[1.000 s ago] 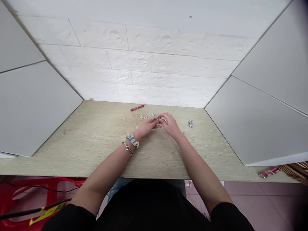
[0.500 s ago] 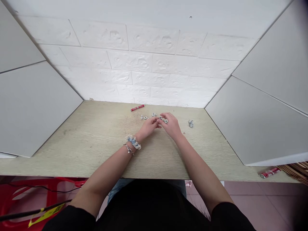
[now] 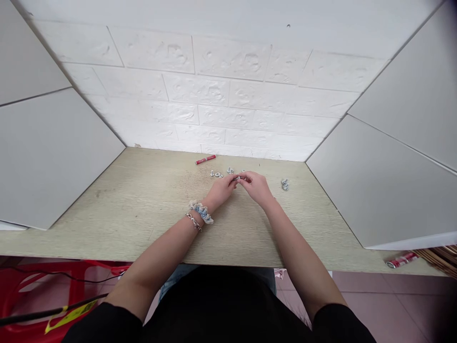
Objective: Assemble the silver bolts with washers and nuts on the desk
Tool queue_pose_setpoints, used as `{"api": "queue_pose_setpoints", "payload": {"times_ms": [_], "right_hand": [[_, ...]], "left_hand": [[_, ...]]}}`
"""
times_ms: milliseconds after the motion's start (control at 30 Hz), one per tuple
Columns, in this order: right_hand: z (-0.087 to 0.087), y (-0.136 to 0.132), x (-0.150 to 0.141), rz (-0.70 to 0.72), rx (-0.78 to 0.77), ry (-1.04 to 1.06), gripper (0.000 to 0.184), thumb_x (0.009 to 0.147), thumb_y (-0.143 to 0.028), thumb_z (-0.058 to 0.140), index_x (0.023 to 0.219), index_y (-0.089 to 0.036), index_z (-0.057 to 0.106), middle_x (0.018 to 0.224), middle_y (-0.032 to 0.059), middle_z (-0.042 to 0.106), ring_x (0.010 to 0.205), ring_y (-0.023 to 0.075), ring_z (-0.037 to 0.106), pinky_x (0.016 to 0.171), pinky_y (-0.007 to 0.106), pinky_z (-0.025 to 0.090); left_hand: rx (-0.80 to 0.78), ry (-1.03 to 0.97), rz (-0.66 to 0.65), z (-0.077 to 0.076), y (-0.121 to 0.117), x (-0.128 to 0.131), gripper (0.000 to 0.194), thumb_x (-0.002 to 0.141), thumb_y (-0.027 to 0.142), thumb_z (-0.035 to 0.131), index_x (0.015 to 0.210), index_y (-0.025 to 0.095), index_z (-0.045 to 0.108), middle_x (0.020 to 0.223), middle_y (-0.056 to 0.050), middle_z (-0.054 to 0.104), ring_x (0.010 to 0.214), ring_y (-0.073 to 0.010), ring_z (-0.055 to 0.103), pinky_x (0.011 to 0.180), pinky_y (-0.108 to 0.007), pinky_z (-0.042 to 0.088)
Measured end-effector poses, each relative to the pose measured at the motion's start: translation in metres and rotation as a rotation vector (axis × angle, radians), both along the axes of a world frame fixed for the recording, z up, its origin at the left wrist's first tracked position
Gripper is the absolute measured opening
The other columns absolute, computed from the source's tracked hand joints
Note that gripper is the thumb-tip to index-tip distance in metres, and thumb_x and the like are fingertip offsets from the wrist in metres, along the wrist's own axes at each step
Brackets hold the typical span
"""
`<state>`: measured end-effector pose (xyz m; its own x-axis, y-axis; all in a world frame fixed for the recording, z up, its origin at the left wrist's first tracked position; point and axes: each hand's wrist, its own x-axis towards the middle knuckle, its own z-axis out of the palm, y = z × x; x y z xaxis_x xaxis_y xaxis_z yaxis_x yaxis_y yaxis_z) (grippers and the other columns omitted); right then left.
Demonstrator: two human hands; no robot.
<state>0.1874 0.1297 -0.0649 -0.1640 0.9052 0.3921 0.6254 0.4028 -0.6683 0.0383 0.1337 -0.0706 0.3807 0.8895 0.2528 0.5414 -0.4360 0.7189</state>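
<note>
My left hand (image 3: 221, 190) is closed in a pinch on a small silver metal fastener (image 3: 237, 178). From the other side, the bent fingers of my right hand (image 3: 255, 187) are closed on the same piece. Fingertips cover most of it, so its exact shape is hard to make out. Just beyond my left hand lie a bolt (image 3: 212, 173) and a washer (image 3: 217, 175), with a smaller metal piece beside them. More bolts (image 3: 230, 170) rest behind my fingers, and another bit of hardware shows partly past my right hand.
A small pile of bolts (image 3: 284, 184) sits to the right on the wooden table (image 3: 143, 205). A red marker (image 3: 205, 159) lies near the white brick-pattern wall (image 3: 210, 95). Grey-white panels (image 3: 400, 181) stand on both sides. A red cylinder (image 3: 402, 260) is at the front right edge.
My right fingers have closed down over the fastener, hiding more of it. The hardware that showed between my right fingers now appears behind them. The camera view has shifted slightly.
</note>
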Motion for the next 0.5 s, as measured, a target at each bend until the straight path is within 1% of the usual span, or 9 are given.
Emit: {"api": "queue_pose_setpoints", "payload": {"times_ms": [167, 300, 400, 500], "right_hand": [[0.0019, -0.0015, 0.0007, 0.022, -0.026, -0.018, 0.019, 0.076, -0.025, 0.054, 0.09, -0.023, 0.066, 0.083, 0.0027, 0.065, 0.072, 0.0148, 0.056, 0.071, 0.03, 0.043], [0.0029, -0.0019, 0.0017, 0.009, -0.023, -0.065, 0.016, 0.078, -0.03, 0.053, 0.082, -0.023, 0.066, 0.079, 0.0022, 0.065, 0.07, 0.0147, 0.055, 0.066, 0.029, 0.041], [0.0034, -0.0026, 0.0015, -0.029, -0.03, -0.13, 0.023, 0.08, -0.038, 0.049, 0.073, -0.021, 0.062, 0.072, 0.0011, 0.062, 0.066, 0.0142, 0.053, 0.061, 0.027, 0.037], [0.0031, -0.0036, 0.0002, -0.066, -0.023, -0.209, 0.033, 0.084, -0.042, 0.04, 0.064, -0.02, 0.054, 0.062, 0.0006, 0.056, 0.058, 0.0138, 0.048, 0.055, 0.026, 0.032]], "left_hand": [[0.042, 0.035, 0.011, -0.0018, 0.0011, -0.0013, 0.03, 0.084, 0.022, 0.039, 0.105, 0.021, 0.06, 0.082, -0.003, 0.066, 0.075, -0.0156, 0.059, 0.073, -0.027, 0.043], [0.047, 0.067, 0.002, 0.0003, -0.0006, -0.0015, 0.03, 0.084, 0.021, 0.038, 0.106, 0.022, 0.059, 0.087, -0.003, 0.066, 0.078, -0.0164, 0.058, 0.076, -0.028, 0.042], [0.046, 0.091, 0.002, 0.0017, -0.002, -0.0008, 0.028, 0.086, 0.025, 0.037, 0.102, 0.022, 0.06, 0.085, -0.003, 0.066, 0.077, -0.0165, 0.058, 0.074, -0.027, 0.042], [0.055, 0.109, 0.007, 0.0018, -0.002, -0.0005, 0.027, 0.087, 0.027, 0.036, 0.096, 0.021, 0.06, 0.08, -0.003, 0.065, 0.073, -0.0166, 0.057, 0.071, -0.027, 0.042]]}}
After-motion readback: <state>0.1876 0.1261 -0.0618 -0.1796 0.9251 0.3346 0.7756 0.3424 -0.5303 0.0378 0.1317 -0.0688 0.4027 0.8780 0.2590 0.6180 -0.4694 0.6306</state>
